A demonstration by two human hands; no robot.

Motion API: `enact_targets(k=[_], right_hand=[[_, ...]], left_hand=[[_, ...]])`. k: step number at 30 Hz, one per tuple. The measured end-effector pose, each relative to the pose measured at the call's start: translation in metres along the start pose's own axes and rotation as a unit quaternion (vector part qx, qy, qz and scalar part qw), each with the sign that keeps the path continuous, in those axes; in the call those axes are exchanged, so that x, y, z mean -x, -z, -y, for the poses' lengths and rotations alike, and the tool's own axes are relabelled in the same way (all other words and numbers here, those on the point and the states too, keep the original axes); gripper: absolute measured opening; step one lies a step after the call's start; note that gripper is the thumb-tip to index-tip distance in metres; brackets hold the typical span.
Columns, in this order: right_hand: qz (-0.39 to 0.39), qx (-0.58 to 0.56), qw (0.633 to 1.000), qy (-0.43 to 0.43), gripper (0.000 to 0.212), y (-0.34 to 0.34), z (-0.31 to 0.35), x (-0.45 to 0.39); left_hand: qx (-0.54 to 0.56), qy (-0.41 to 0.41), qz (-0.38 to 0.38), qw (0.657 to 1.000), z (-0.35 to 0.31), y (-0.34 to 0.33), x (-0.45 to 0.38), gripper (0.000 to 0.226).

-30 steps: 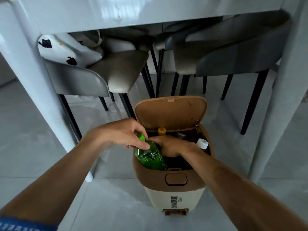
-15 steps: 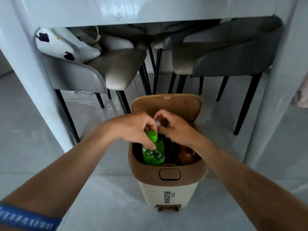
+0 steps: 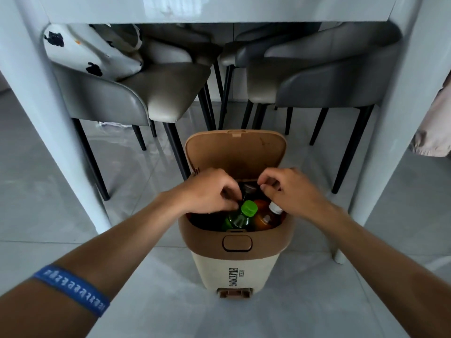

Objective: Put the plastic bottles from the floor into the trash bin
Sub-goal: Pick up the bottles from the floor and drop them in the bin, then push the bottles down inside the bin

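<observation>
Green bottle now upright in bin (grey tile floor); both hands curled, grasp unclear.

I am looking down at the trash bin, its brown lid standing open against the table's shadow. A green bottle is sitting upright inside, green cap up, beside an orange bottle with a white cap. My left hand is curling just over the green cap, fingertips pinched together; whether it touches I cannot tell. My right hand is hovering above the orange bottle, fingers loosely bent. Grey chairs are standing behind.
</observation>
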State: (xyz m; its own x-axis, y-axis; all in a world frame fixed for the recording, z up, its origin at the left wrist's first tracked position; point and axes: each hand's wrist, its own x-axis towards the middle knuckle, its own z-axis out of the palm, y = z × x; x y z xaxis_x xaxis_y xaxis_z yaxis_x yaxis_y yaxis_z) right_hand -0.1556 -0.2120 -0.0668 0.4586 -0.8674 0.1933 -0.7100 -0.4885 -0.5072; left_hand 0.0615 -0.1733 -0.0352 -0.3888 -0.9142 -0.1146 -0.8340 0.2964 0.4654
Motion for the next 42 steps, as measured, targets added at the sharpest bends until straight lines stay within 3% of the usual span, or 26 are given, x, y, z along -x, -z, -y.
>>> enact_targets(k=[2,4,8,10,12,16,20,24,28,30,32,34,36,38,42], right_hand=[[0.022,-0.003,1.0,0.014,0.007,0.002,-0.003,0.006],[0.065,0.012,0.998,0.026,0.013,0.0,-0.002,0.013],[0.118,0.054,0.991,0.032,0.018,-0.006,-0.001,0.019],[0.155,0.094,0.983,0.036,0.018,-0.012,0.0,0.019],[0.138,0.096,0.985,0.046,0.021,-0.02,0.0,0.019],[0.012,-0.012,0.994,0.106,0.025,-0.015,0.02,0.021],[0.085,0.055,0.984,0.148,0.022,-0.013,0.032,0.021],[0.087,0.066,0.986,0.126,0.02,-0.024,0.027,0.015],[0.09,0.07,0.987,0.115,0.02,-0.029,0.024,0.005],[0.044,0.059,0.99,0.117,0.021,-0.026,0.024,0.008],[-0.103,0.019,0.986,0.126,0.02,-0.018,0.028,0.015],[-0.265,-0.016,0.956,0.125,0.017,-0.005,0.036,0.016],[-0.35,-0.013,0.932,0.098,0.02,0.011,0.043,0.01],[-0.341,0.022,0.937,0.072,0.036,0.022,0.046,0.001],[-0.22,0.076,0.972,0.04,0.051,0.013,0.04,-0.002]], left_hand=[[-0.011,-0.009,-0.136,0.991,0.005,0.011,0.001,0.02],[-0.04,-0.001,-0.19,0.981,0.014,0.015,0.002,0.02],[-0.079,0.056,-0.077,0.992,0.028,0.005,0.009,0.011],[-0.063,0.06,-0.06,0.994,0.03,0.002,0.009,0.011],[-0.078,0.037,-0.059,0.994,0.032,-0.001,0.007,0.014],[-0.112,0.008,-0.087,0.99,0.038,-0.012,-0.005,0.038],[-0.15,0.007,-0.051,0.987,0.044,-0.027,-0.018,0.061],[-0.116,0.031,-0.061,0.991,0.042,-0.03,-0.021,0.044],[-0.124,-0.013,0.016,0.992,0.044,-0.037,-0.005,0.037],[-0.072,-0.026,-0.047,0.996,0.039,-0.028,0.001,0.037],[-0.031,-0.044,-0.179,0.982,0.03,-0.01,0.006,0.029],[-0.022,-0.06,-0.328,0.943,0.022,0.007,0.012,0.02],[-0.025,-0.057,-0.433,0.899,0.02,0.019,0.016,0.02],[-0.052,-0.032,-0.462,0.885,0.022,0.023,0.017,0.034],[-0.028,-0.005,-0.387,0.922,0.028,0.012,0.025,0.057]])
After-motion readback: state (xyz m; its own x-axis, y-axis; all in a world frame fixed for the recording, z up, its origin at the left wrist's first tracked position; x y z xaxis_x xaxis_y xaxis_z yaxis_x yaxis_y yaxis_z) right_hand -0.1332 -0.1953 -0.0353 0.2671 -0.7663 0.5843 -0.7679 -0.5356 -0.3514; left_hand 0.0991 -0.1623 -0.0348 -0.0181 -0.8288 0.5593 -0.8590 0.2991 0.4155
